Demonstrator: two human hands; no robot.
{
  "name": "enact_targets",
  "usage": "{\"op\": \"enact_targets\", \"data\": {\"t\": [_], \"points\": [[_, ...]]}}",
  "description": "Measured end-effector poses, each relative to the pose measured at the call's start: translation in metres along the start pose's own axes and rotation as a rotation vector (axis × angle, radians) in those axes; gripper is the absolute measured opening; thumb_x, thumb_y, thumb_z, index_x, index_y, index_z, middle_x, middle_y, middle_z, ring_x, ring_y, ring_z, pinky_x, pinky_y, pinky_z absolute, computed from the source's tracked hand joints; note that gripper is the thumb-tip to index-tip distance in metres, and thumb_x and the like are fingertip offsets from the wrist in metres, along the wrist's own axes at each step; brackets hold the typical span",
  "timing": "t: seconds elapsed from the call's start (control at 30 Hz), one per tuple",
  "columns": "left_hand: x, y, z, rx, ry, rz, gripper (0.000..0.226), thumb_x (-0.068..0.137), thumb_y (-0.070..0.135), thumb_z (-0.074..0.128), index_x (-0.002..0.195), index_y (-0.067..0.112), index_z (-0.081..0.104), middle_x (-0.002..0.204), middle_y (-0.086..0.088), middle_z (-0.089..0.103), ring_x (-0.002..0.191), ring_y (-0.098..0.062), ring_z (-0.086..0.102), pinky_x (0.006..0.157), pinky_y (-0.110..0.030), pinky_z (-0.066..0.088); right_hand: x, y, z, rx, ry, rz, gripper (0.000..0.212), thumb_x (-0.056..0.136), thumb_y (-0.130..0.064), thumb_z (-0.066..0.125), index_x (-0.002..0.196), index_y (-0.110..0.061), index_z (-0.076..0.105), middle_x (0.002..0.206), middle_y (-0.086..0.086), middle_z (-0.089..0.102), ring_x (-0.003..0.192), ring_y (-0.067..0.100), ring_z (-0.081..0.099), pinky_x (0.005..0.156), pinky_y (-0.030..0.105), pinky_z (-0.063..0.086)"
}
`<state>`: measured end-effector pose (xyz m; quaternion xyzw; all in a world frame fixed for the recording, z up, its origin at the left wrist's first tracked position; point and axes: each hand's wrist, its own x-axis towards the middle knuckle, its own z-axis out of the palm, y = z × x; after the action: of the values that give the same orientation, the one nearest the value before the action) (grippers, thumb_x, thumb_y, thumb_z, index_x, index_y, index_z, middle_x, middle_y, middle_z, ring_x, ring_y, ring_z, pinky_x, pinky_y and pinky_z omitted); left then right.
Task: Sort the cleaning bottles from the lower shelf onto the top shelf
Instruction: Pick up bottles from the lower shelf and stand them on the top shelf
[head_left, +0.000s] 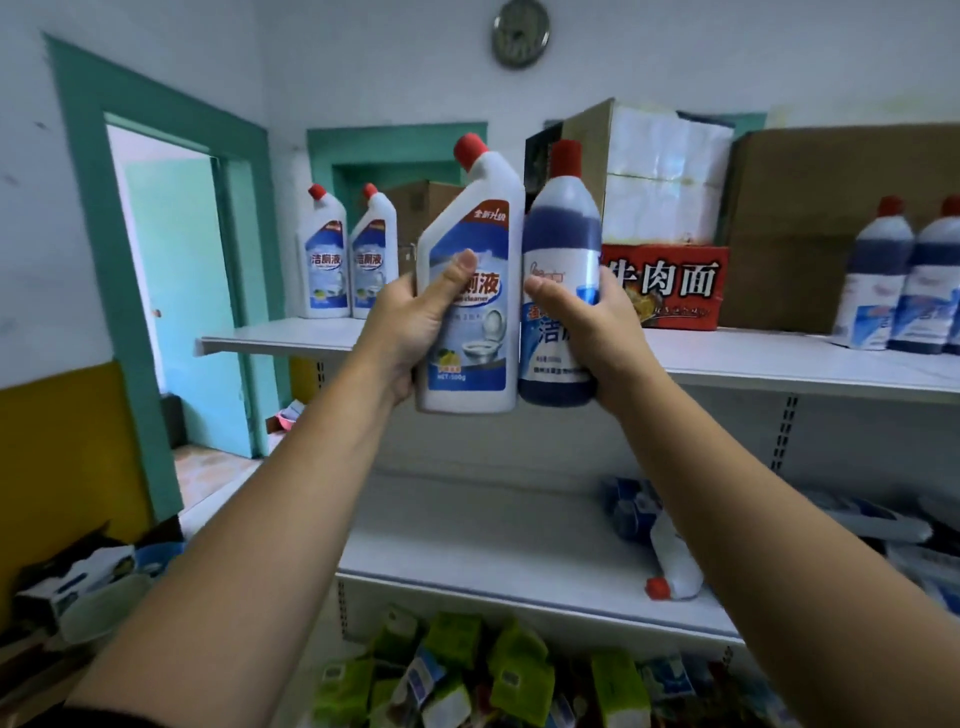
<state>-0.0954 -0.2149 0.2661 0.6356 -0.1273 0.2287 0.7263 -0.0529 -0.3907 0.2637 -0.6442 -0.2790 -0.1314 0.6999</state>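
**Two bottles held up before the top shelf**

The left hand (410, 322) gripped one white, bent-necked toilet cleaner bottle (467, 364). The right hand (587, 322) gripped one round blue-liquid bottle (563, 234). Both bottles were red-capped plastic, upright and touching, in front of the top shelf (280, 335). On it stood two matching white bottles (324, 260) at left and two blue bottles (878, 275) at right, with a third cut off. On the lower shelf (467, 535) one fallen white bottle (672, 561) lay flat, and the blurred heap behind it defied counting.

Bottles before the shelf, centre of frame.
Left bottle (467, 234) is just beside right bottle (563, 228); behind, the top shelf (280, 335) carries a bottle pair (322, 254) at left, cartons (665, 291) centre, further bottles (883, 270) far right.
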Motion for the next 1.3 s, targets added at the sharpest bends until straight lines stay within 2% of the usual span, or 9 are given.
{"op": "enact_targets", "data": {"t": [0.17, 0.37, 0.53, 0.67, 0.77, 0.87, 1.0, 1.13, 1.3], "points": [[0.072, 0.000, -0.043, 0.022, -0.050, 0.018, 0.063, 0.074, 0.042, 0.074, 0.124, 0.006, 0.059, 0.105, -0.010, 0.077, 0.096, -0.028, 0.075, 0.084, -0.047, 0.060, 0.064, 0.014, 0.031, -0.041, 0.102, -0.018, 0.056, 0.085, -0.032, 0.075, 0.129, -0.015, 0.046, 0.115, 0.013, 0.065, 0.098, 0.027, 0.070, 0.079, 0.042, 0.062], [0.152, -0.023, -0.085, -0.018, -0.048, -0.013, 0.038, 0.090, 0.030, 0.070, 0.124, 0.017, 0.060, 0.110, -0.006, 0.076, 0.100, -0.026, 0.074, 0.088, -0.050, 0.059, 0.112, 0.047, 0.049, -0.141, 0.153, 0.042, 0.058, 0.084, -0.034, 0.077, 0.129, -0.018, 0.044, 0.114, 0.011, 0.062, 0.100, 0.028, 0.067, 0.087, 0.048, 0.058], [0.190, -0.046, -0.112, 0.046, -0.090, -0.066, 0.049, 0.083, 0.032, 0.076, 0.126, 0.019, 0.058, 0.114, -0.006, 0.074, 0.104, -0.027, 0.072, 0.094, -0.057, 0.055, 0.130, 0.070, 0.064, -0.186, 0.161, 0.060, 0.055, 0.085, -0.030, 0.076, 0.127, -0.018, 0.044, 0.107, 0.006, 0.062, 0.094, 0.023, 0.067, 0.073, 0.033, 0.056], [0.218, -0.038, -0.133, 0.279, -0.209, 0.020, 0.057, 0.083, 0.022, 0.078, 0.134, 0.022, 0.050, 0.119, -0.003, 0.069, 0.109, -0.024, 0.068, 0.093, -0.048, 0.057, 0.135, 0.078, 0.071, -0.199, 0.182, 0.051, 0.053, 0.086, -0.029, 0.076, 0.127, -0.019, 0.044, 0.105, 0.004, 0.063, 0.092, 0.020, 0.067, 0.071, 0.029, 0.054], [0.240, -0.022, -0.140, 0.481, -0.295, 0.065, 0.063, 0.081, 0.019, 0.081, 0.133, 0.026, 0.045, 0.120, 0.002, 0.065, 0.112, -0.019, 0.065, 0.095, -0.041, 0.055, 0.135, 0.080, 0.071, -0.201, 0.199, 0.036, 0.051, 0.085, -0.028, 0.076, 0.125, -0.020, 0.045, 0.105, 0.004, 0.064, 0.092, 0.020, 0.067, 0.077, 0.034, 0.056], [0.256, -0.021, -0.139, 0.624, -0.330, 0.096, 0.062, 0.080, 0.023, 0.083, 0.132, 0.026, 0.048, 0.119, 0.006, 0.065, 0.110, -0.015, 0.064, 0.098, -0.040, 0.054, 0.135, 0.082, 0.070, -0.208, 0.207, 0.028, 0.049, 0.085, -0.028, 0.075, 0.124, -0.021, 0.046, 0.105, 0.004, 0.065, 0.093, 0.021, 0.067, 0.080, 0.038, 0.057], [0.269, -0.028, -0.135, 0.785, -0.298, 0.193, 0.057, 0.085, 0.027, 0.078, 0.134, 0.024, 0.048, 0.108, 0.012, 0.060, 0.095, -0.005, 0.059, 0.077, -0.023, 0.049, 0.135, 0.083, 0.070, -0.208, 0.216, 0.016, 0.048, 0.085, -0.027, 0.075, 0.124, -0.021, 0.047, 0.106, 0.003, 0.065, 0.095, 0.021, 0.067, 0.083, 0.040, 0.057], [0.286, -0.038, -0.138, 0.844, -0.259, 0.196, 0.053, 0.086, 0.026, 0.078, 0.133, 0.022, 0.054, 0.116, 0.005, 0.063, 0.104, -0.018, 0.061, 0.090, -0.038, 0.054, 0.134, 0.084, 0.069, -0.216, 0.212, 0.021, 0.043, 0.086, -0.027, 0.074, 0.119, -0.027, 0.046, 0.106, 0.002, 0.065, 0.097, 0.022, 0.067, 0.086, 0.042, 0.057], [0.302, -0.044, -0.144, 0.917, -0.215, 0.165, 0.048, 0.084, 0.028, 0.080, 0.125, 0.022, 0.055, 0.115, 0.004, 0.065, 0.104, -0.019, 0.063, 0.082, -0.035, 0.053, 0.132, 0.086, 0.068, -0.214, 0.216, 0.017, 0.043, 0.084, -0.027, 0.076, 0.114, -0.030, 0.047, 0.105, 0.003, 0.066, 0.097, 0.024, 0.068, 0.089, 0.048, 0.057]]}}
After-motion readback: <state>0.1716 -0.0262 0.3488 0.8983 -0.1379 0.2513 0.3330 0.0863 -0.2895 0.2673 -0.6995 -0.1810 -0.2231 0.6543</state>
